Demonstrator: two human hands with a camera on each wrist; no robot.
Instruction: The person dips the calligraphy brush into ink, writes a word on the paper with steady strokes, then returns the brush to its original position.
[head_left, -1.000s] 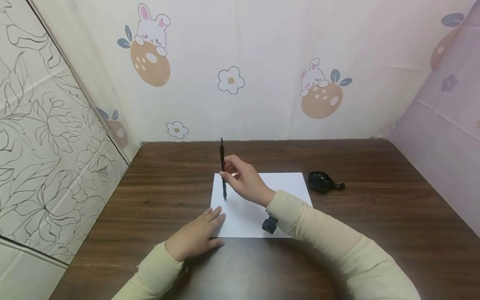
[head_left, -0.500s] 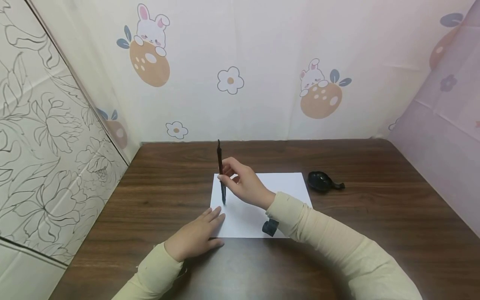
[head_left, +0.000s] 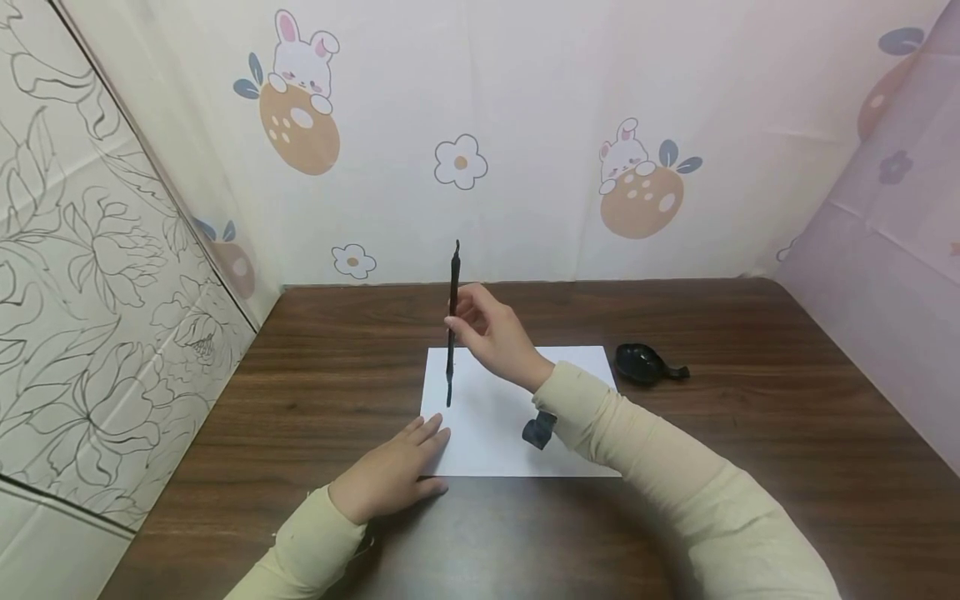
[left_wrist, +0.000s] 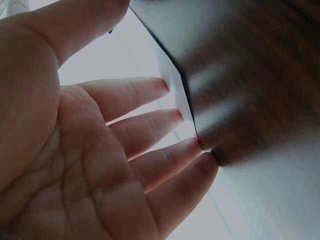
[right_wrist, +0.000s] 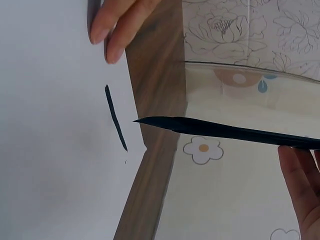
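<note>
In the head view my right hand [head_left: 501,337] pinches a dark writing brush [head_left: 453,287] held nearly upright. The right wrist view shows its black pointed tip [right_wrist: 155,122] apart from the white paper [right_wrist: 55,165]. On that sheet, near its left side, runs a single black stroke [right_wrist: 116,117], with a tiny dark mark beyond one end. My left hand [head_left: 393,471] lies at the lower left of the sheet, fingers extended and touching its edge. In the left wrist view the palm and fingers [left_wrist: 145,132] appear uncurled, holding nothing.
A small black dish with a short handle [head_left: 641,364] sits to the right of the paper on the dark wooden table [head_left: 337,358]. A black wrist camera [head_left: 538,430] hangs under the right sleeve. Patterned cloth [head_left: 525,208] rises behind the table.
The brush has moved down the paper and then lifted off, leaving a black stroke. My right hand has risen away from the sheet; the left hand has stayed in place.
</note>
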